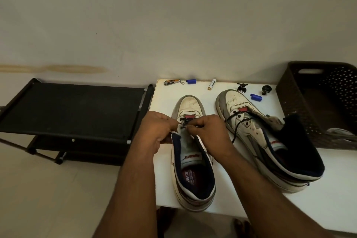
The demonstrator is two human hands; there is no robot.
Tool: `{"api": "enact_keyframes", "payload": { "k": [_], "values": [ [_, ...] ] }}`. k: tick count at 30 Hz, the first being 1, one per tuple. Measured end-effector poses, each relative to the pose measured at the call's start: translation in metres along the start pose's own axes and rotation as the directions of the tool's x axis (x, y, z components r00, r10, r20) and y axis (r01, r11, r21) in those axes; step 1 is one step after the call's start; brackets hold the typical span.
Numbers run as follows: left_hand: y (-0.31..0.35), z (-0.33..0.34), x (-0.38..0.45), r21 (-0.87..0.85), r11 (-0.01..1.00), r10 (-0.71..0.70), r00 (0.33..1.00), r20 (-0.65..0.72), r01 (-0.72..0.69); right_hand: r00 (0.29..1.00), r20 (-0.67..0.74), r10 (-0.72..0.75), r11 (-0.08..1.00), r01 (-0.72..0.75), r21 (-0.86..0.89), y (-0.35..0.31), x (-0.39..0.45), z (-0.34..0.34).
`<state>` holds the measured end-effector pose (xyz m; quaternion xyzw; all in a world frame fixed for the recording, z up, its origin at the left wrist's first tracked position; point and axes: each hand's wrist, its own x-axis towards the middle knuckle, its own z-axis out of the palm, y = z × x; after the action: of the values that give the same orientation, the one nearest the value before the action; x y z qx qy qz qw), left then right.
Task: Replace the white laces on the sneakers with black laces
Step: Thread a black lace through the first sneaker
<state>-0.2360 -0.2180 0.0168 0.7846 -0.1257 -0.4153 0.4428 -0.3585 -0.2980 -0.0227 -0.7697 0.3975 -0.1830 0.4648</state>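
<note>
Two white and grey sneakers stand on a white table (251,199), toes pointing away from me. Over the lower eyelets of the left sneaker (190,106) both my hands meet. My left hand (154,131) grips the side of the upper by the tongue. My right hand (207,129) pinches the black lace (184,121) at the eyelets. The right sneaker (251,121) leans to the right, and a black lace (238,121) is threaded loosely through its lower eyelets with its end hanging down the side.
A dark woven basket (301,92) stands at the table's right end with white laces (340,133) in it. Along the far edge lie a nail clipper (172,82), two blue caps (191,81), a battery (212,84) and small black pieces (242,87). A black shoe rack (73,110) stands to the left.
</note>
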Motion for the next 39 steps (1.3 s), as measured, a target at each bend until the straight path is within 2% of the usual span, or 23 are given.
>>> {"api": "enact_keyframes", "payload": {
  "k": [3,8,12,15,17,18,20,21,23,28,29,30,31,32,33,34,35,37,39],
  "values": [
    [0.000,-0.003,-0.001,-0.022,0.999,-0.030,0.999,0.022,0.031,0.999,-0.022,0.028,0.998,-0.026,0.054,0.001,-0.002,0.003],
    [-0.003,-0.003,0.002,-0.061,0.996,-0.058,0.997,0.053,0.061,1.000,0.008,0.024,0.999,-0.025,0.021,0.004,0.001,0.009],
    [-0.011,0.002,0.002,-0.073,0.997,-0.028,0.998,0.059,0.033,0.999,0.022,0.029,0.999,-0.028,-0.024,0.004,-0.001,0.011],
    [-0.015,0.010,0.001,-0.072,0.997,-0.029,0.999,-0.026,0.027,0.997,0.075,0.027,0.998,-0.022,-0.058,0.003,0.000,0.005],
    [-0.012,0.007,0.000,-0.190,0.982,-0.031,0.986,-0.164,0.000,0.994,0.104,0.034,0.995,-0.024,-0.098,0.001,0.001,0.000],
    [-0.008,0.002,-0.004,-0.341,0.940,-0.062,0.979,-0.196,-0.009,0.993,0.112,0.041,0.992,-0.027,-0.125,0.001,0.001,-0.002],
    [0.001,-0.011,-0.017,-0.667,0.745,-0.087,0.988,-0.128,-0.021,0.991,0.125,0.056,0.985,-0.034,-0.168,0.000,0.001,-0.006],
    [0.006,-0.016,-0.025,-0.753,0.657,-0.051,0.994,-0.092,-0.036,0.990,0.130,0.060,0.982,-0.035,-0.186,-0.001,0.002,-0.007],
    [0.013,-0.020,-0.037,-0.792,0.607,-0.006,0.996,-0.092,-0.070,0.986,0.151,0.065,0.974,-0.029,-0.225,-0.002,0.004,-0.009],
    [0.026,-0.038,-0.051,-0.848,0.486,0.009,0.971,-0.239,-0.213,0.984,0.176,0.039,0.932,0.028,-0.360,-0.002,0.006,-0.010],
    [0.026,-0.043,-0.052,-0.826,0.505,0.007,0.958,-0.286,-0.250,0.986,0.163,0.027,0.912,0.042,-0.408,-0.002,0.007,-0.011],
    [0.024,-0.046,-0.052,-0.735,0.613,0.005,0.932,-0.362,-0.288,0.989,0.148,0.010,0.885,0.060,-0.461,-0.002,0.007,-0.011],
    [0.021,-0.048,-0.052,-0.512,0.808,0.037,0.893,-0.448,-0.290,0.991,0.135,-0.004,0.856,0.074,-0.511,-0.003,0.007,-0.011],
    [0.017,-0.046,-0.049,-0.144,0.962,0.128,0.852,-0.508,-0.230,0.992,0.127,-0.013,0.833,0.081,-0.547,-0.004,0.007,-0.011],
    [0.014,-0.043,-0.046,0.232,0.963,0.238,0.847,-0.475,-0.140,0.992,0.123,-0.016,0.819,0.084,-0.567,-0.005,0.007,-0.011],
    [0.013,-0.037,-0.044,0.464,0.882,0.279,0.881,-0.382,-0.078,0.992,0.125,-0.016,0.815,0.085,-0.574,-0.006,0.007,-0.011],
    [0.012,-0.029,-0.041,0.589,0.807,0.249,0.927,-0.280,-0.039,0.992,0.128,-0.017,0.814,0.088,-0.575,-0.007,0.006,-0.011],
    [0.005,-0.013,-0.028,0.683,0.731,0.160,0.973,-0.164,-0.005,0.991,0.128,-0.023,0.818,0.092,-0.567,-0.008,0.005,-0.012],
    [-0.002,0.001,-0.013,0.697,0.717,0.101,0.989,-0.105,0.001,0.992,0.126,-0.018,0.815,0.088,-0.572,-0.008,0.005,-0.012]
  ]
}}
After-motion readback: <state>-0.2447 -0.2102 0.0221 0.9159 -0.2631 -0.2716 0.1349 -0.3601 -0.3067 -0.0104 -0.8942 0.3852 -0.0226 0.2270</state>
